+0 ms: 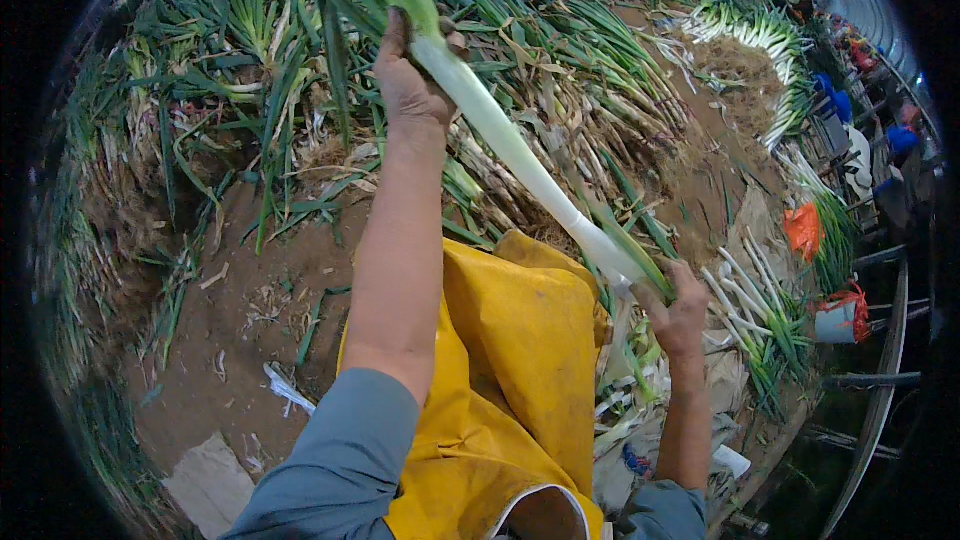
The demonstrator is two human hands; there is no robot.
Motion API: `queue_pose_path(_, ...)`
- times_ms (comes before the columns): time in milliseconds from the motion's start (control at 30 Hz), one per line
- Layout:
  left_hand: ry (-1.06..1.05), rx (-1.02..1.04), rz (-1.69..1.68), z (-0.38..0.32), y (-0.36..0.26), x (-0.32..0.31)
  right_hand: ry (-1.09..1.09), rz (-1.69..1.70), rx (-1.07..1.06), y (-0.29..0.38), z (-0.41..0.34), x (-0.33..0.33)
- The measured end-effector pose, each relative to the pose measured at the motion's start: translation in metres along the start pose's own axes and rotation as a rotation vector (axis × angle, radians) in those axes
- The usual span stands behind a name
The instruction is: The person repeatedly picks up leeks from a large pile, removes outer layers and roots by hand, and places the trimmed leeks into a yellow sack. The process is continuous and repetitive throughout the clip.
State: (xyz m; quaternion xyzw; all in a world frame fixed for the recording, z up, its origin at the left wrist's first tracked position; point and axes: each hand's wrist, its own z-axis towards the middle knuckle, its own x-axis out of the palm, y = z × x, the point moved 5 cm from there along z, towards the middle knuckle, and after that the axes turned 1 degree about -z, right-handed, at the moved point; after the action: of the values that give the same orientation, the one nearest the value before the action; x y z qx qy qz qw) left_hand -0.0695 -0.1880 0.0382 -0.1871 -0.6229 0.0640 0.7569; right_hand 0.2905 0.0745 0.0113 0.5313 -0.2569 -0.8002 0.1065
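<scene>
A long leek [517,157] with a clean white shaft runs diagonally from upper left to lower right. My left hand [420,75] grips it near the top, where the white turns to green leaves. At the lower right, my right hand [671,307] holds a peeled-back green outer leaf [637,259] beside the leek's lower end. That end is partly blurred, and whether roots remain on it cannot be told. Beneath the leek, unpeeled leeks [600,90] with dry outer leaves lie in a heap. A yellow apron [510,337] covers my lap.
More leeks with roots [127,165] are piled at left. Peeled leeks [757,300] lie at right, with a white bucket [836,321] of orange twine behind. Further bundles [787,75] stand at upper right. Leaf scraps [630,405] lie beside my right forearm. Metal rails [885,390] edge the right.
</scene>
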Motion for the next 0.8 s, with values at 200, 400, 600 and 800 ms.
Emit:
queue_pose_path(200, 0.137, 0.043, -0.053, 0.006, -0.027, -0.01, -0.092, -0.299, -0.005, -0.056, -0.039, 0.0)
queue_pose_path(400, 0.263, 0.011, -0.232, 0.005, -0.039, -0.008, -0.174, -0.267, 0.331, -0.151, -0.099, 0.013)
queue_pose_path(600, 0.124, 0.07, -0.004, -0.007, -0.023, 0.003, 0.239, -0.521, 0.781, -0.241, -0.143, 0.069)
queue_pose_path(800, 0.025, 0.098, 0.106, -0.015, -0.003, 0.011, 0.287, -0.579, 0.963, -0.271, -0.163, 0.105)
